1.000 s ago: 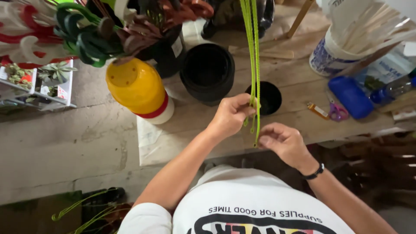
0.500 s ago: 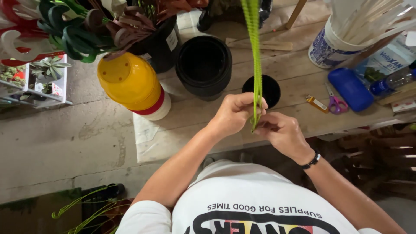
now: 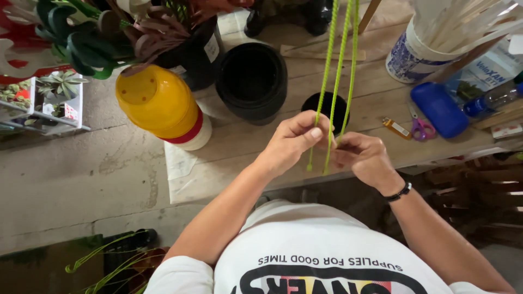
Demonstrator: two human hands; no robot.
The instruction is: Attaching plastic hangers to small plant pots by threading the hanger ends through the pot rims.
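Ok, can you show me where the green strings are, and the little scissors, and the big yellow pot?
green cords [image 3: 339, 71], head view, on the middle strand above the hands.
scissors [image 3: 420, 129], head view, on the pink handles.
yellow pot [image 3: 157, 102], head view, on its upturned side.

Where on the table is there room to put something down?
Bare wood lies in front, between the yellow pot stack and the left hand holding green cords. The back is crowded: big black pot, small black pot, scissors.

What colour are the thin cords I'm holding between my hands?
The thin twisted cords are bright lime green, seen clearest in the head view.
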